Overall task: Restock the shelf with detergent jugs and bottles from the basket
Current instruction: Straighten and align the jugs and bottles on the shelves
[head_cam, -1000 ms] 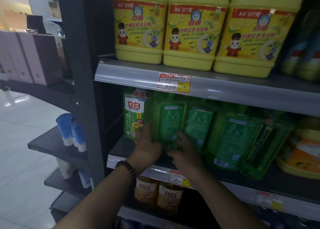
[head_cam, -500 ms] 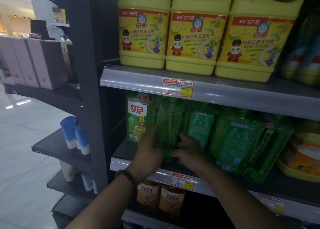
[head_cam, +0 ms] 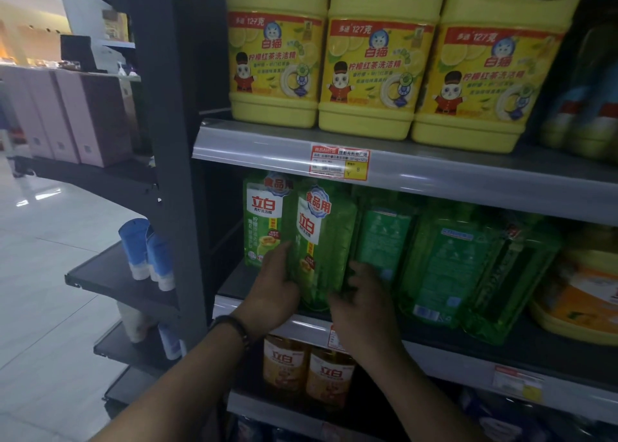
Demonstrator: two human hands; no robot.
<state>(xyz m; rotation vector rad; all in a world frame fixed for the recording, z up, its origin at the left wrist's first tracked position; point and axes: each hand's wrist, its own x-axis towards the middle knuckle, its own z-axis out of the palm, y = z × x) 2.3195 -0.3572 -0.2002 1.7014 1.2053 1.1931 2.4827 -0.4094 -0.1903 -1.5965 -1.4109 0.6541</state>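
Note:
A green detergent bottle (head_cam: 322, 241) stands second from the left on the middle shelf (head_cam: 461, 344), its front label angled toward me. My left hand (head_cam: 276, 286) grips its lower left side and my right hand (head_cam: 359, 302) its lower right side. Another green bottle (head_cam: 262, 217) stands to its left, front label out. To the right, several green bottles (head_cam: 438, 261) show their back labels, and the farthest leans. Three yellow jugs (head_cam: 364, 60) fill the shelf above. The basket is out of view.
A dark upright post (head_cam: 174, 160) borders the shelf on the left. Amber bottles (head_cam: 307, 371) stand on the shelf below. An orange-labelled yellow jug (head_cam: 582, 294) sits at the far right. Blue tubes (head_cam: 145, 251) rest on a side shelf left of the post.
Between my two hands the green bottle has turned from back label out, through edge-on, to front label facing me. The view has shifted down a little.

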